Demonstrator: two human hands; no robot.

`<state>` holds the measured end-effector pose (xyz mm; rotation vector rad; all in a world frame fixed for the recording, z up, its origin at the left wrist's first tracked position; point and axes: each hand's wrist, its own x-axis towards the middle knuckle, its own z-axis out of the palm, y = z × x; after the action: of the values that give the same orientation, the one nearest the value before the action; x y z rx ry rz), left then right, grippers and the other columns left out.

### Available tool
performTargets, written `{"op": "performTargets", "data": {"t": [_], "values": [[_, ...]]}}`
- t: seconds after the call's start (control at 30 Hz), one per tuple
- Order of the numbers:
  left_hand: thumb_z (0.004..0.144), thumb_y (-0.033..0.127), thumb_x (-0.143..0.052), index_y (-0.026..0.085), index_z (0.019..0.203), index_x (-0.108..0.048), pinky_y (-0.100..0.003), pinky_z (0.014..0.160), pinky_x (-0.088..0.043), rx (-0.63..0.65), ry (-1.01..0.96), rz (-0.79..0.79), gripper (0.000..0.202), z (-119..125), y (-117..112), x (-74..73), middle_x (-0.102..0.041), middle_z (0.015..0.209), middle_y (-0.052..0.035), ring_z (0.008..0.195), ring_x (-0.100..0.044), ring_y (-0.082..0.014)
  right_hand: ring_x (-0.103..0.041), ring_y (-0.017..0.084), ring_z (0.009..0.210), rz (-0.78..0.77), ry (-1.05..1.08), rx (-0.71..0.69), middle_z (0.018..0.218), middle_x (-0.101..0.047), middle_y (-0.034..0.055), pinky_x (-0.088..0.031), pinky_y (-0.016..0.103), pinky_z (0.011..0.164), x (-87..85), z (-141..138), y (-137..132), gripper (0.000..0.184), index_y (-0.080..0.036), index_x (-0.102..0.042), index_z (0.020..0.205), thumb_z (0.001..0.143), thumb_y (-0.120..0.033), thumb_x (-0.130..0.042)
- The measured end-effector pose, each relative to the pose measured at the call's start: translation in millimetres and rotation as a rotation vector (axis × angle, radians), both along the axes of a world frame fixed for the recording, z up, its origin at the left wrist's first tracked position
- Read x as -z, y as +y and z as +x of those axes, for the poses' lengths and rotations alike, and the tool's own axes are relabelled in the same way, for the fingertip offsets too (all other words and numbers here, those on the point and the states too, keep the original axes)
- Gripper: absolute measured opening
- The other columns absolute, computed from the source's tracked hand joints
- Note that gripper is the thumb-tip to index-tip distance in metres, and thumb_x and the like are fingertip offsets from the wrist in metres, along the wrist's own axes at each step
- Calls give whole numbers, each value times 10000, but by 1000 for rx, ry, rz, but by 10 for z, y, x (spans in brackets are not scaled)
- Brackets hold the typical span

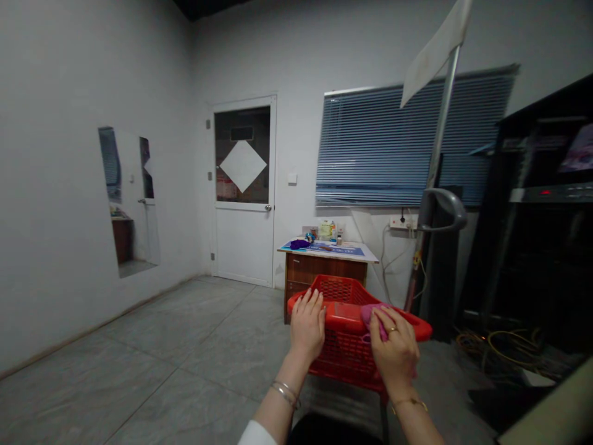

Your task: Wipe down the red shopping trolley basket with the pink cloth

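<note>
A red plastic shopping cart [345, 349] with lattice sides stands right in front of me. Over the left part of its handle [345, 312] lies my left hand [307, 324], its fingers bent across the red bar and holding it. A pink cloth [373, 317] is bunched under the fingers of my right hand [395, 343], which presses it against the right part of the handle. Part of the cloth is hidden by that hand. The lower part of the cart fades into shadow.
Beyond the cart stands a brown desk [306, 269] with a purple cloth [300, 244] and small bottles on top. A metal pole [442, 117] rises at right, near a dark equipment rack [551, 235] and loose cables [514, 346]. A white door [243, 247] is at the back.
</note>
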<state>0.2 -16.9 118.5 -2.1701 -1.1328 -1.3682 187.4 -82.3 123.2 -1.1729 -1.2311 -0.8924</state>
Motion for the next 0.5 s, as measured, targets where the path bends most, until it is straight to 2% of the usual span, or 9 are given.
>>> {"op": "performTargets", "data": {"t": [0.13, 0.23, 0.3, 0.37, 0.5], "values": [[980, 197, -388, 196, 1303, -569, -508, 1079, -417, 17, 14, -24, 370, 5, 42, -26, -595, 1350, -68, 1327, -466, -240, -575, 198, 1068, -78, -127, -84, 1070, -678, 71, -454, 383, 993, -50, -424, 96, 214, -197, -685, 1050, 887, -244, -554], [982, 210, -404, 192, 1289, -578, -492, 1081, -418, 14, 30, -33, 353, -24, 62, -28, -608, 1335, -66, 1326, -468, -235, -579, 203, 1059, -101, -146, -111, 1065, -677, 71, -455, 399, 992, -78, -563, 137, 217, -205, -685, 1053, 894, -238, -541], [984, 217, -412, 194, 1296, -572, -489, 1085, -415, 16, 36, -32, 351, -42, 69, -19, -602, 1343, -64, 1329, -463, -232, -581, 202, 1067, -92, -165, -128, 1082, -676, 68, -456, 402, 996, -74, -479, 131, 221, -209, -682, 1063, 895, -241, -542], [986, 220, -412, 196, 1309, -560, -488, 1091, -409, 24, 34, -33, 357, -49, 72, -6, -589, 1359, -61, 1335, -456, -230, -583, 198, 1075, -73, -166, -134, 1097, -676, 67, -461, 389, 992, -53, -282, 103, 227, -203, -681, 1072, 893, -251, -551], [984, 215, -415, 190, 1326, -545, -489, 1087, -411, 32, 15, -34, 367, -24, 63, 13, -577, 1372, -63, 1332, -457, -235, -606, 192, 971, -37, -2, -12, 1024, -691, 87, -479, 355, 918, -19, 144, 37, 239, -168, -702, 1006, 900, -311, -543]]}}
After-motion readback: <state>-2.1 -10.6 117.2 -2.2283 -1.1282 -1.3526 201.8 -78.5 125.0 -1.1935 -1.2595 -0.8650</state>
